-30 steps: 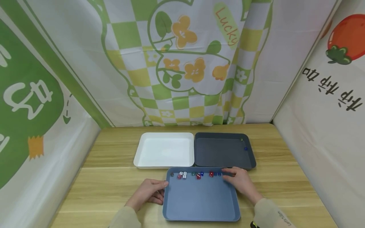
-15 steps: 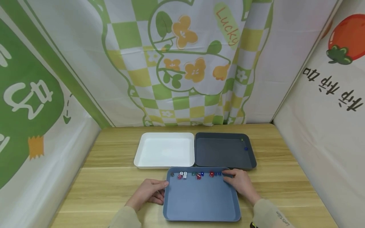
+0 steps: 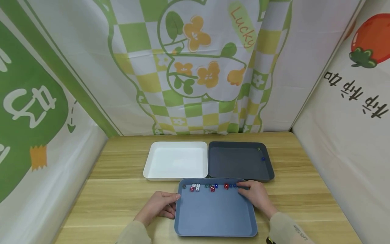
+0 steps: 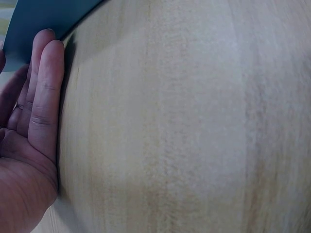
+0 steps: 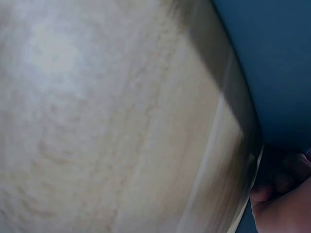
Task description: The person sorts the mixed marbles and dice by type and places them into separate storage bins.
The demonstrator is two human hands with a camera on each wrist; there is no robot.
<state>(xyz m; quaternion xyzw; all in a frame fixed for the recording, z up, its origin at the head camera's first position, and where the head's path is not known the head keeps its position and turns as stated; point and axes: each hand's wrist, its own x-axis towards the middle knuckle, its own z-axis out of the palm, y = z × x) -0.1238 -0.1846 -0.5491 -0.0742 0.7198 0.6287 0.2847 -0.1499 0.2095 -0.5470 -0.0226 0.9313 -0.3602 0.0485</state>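
Note:
A blue tray (image 3: 215, 211) lies in front of the person in the head view, with several small dice lined along its far side. Among them are red dice (image 3: 226, 186), white dice (image 3: 197, 187), blue dice (image 3: 231, 186) and green dice (image 3: 207, 186). The left hand (image 3: 163, 204) grips the tray's left edge, thumb on the rim and other fingers outside, partly hidden. In the left wrist view its fingers (image 4: 46, 92) lie along the tray's outer wall. At the far right corner the right hand (image 3: 256, 193) holds the tray, thumb and index fingertips beside the blue dice.
Behind the blue tray stand a white tray (image 3: 176, 159) and a dark grey tray (image 3: 236, 162), side by side. The dark one holds a green die (image 3: 258, 149) and a blue die (image 3: 263, 159). Wooden tabletop (image 3: 115, 169) surrounds them, with printed curtains on three sides.

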